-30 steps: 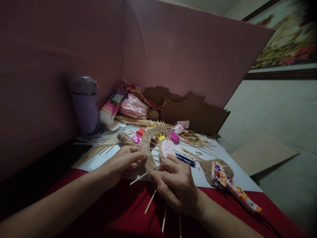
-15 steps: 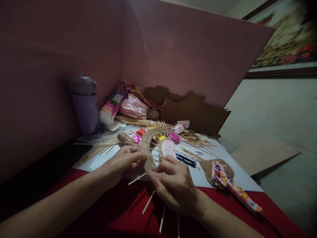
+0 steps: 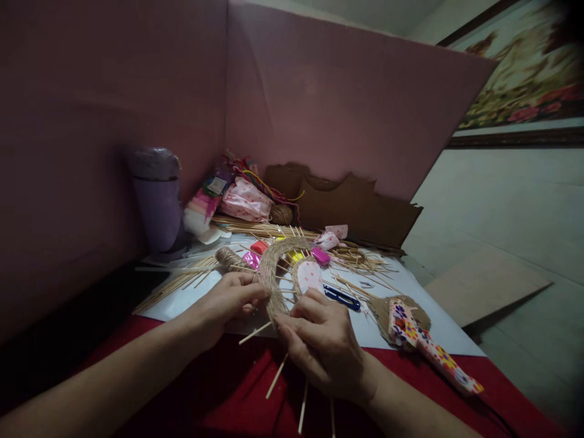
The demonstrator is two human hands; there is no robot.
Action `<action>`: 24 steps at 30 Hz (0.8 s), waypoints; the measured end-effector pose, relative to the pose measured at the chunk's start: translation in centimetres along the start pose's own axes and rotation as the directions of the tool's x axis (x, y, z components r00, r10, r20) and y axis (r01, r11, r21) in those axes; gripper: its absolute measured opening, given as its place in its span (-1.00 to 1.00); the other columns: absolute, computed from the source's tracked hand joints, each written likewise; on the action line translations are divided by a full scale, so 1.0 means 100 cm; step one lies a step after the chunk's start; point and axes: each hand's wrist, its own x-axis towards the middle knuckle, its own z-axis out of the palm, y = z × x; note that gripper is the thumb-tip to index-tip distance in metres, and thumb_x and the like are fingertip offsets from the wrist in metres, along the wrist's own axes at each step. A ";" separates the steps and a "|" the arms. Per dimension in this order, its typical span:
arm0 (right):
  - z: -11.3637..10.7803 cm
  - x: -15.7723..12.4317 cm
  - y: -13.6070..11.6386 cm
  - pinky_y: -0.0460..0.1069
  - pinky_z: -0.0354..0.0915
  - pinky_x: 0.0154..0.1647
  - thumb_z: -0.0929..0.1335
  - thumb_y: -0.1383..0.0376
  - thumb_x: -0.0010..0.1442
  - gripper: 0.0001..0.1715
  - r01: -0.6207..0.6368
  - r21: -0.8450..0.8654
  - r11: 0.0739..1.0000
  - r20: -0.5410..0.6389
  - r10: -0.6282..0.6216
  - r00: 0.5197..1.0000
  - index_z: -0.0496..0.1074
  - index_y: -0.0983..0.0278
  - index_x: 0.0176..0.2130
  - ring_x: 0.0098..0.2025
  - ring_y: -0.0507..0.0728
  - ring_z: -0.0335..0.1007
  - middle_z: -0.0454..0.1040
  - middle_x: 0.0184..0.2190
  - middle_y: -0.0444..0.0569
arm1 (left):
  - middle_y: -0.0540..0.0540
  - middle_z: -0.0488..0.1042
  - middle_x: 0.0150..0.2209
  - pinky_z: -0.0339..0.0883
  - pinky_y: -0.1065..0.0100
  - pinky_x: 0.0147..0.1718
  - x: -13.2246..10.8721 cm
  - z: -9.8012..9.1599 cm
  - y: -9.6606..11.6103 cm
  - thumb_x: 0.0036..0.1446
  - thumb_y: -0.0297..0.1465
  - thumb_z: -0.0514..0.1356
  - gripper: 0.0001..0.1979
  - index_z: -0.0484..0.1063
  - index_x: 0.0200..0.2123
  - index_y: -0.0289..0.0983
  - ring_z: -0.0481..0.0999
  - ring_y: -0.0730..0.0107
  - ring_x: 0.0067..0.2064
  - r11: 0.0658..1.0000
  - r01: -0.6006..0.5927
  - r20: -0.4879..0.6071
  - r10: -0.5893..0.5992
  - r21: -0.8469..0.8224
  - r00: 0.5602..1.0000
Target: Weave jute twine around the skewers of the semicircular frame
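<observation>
A tan jute-wrapped ring on thin wooden spokes reaches past the flat white sheet's near edge, left rim pinched in the left hand, lower rim in the right hand; a flower-patterned corded tool lies well apart, right.

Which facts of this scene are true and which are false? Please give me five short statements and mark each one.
1. The left hand and the right hand both touch the curved twine band. True.
2. The dark blue tool is in the left hand. False: the dark blue tool lies on the white sheet, beyond the right hand.
3. Thin sticks point out from the band toward the person. True.
4. The purple container stands at the far right. False: the purple container is at the left.
5. A ball of twine sits near the brown cardboard. True.
</observation>
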 end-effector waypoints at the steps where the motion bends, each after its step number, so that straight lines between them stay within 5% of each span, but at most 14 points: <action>1: 0.000 0.000 0.000 0.01 0.12 -0.43 0.20 0.36 0.21 -0.67 0.001 0.000 1.000 -0.002 -0.001 1.000 0.53 0.34 -0.36 -0.45 0.08 0.13 0.32 -0.53 -0.01 | 0.18 0.06 -0.78 -0.30 0.50 -0.73 0.000 0.000 0.000 -0.06 -0.30 0.23 -0.74 0.21 -0.61 -0.27 -0.10 0.69 -0.74 1.000 0.001 0.006 -0.001 -0.005 1.000; 24: 0.001 0.000 -0.001 0.02 0.07 -0.43 0.21 0.38 0.19 -0.67 -0.013 0.047 0.999 -0.001 0.014 1.000 0.55 0.38 -0.32 -0.45 0.08 0.11 0.30 -0.54 0.00 | 0.19 0.07 -0.78 -0.30 0.52 -0.74 0.002 0.001 0.001 -0.10 -0.29 0.25 -0.73 0.23 -0.62 -0.28 -0.10 0.70 -0.74 1.000 0.026 -0.032 -0.025 0.008 0.999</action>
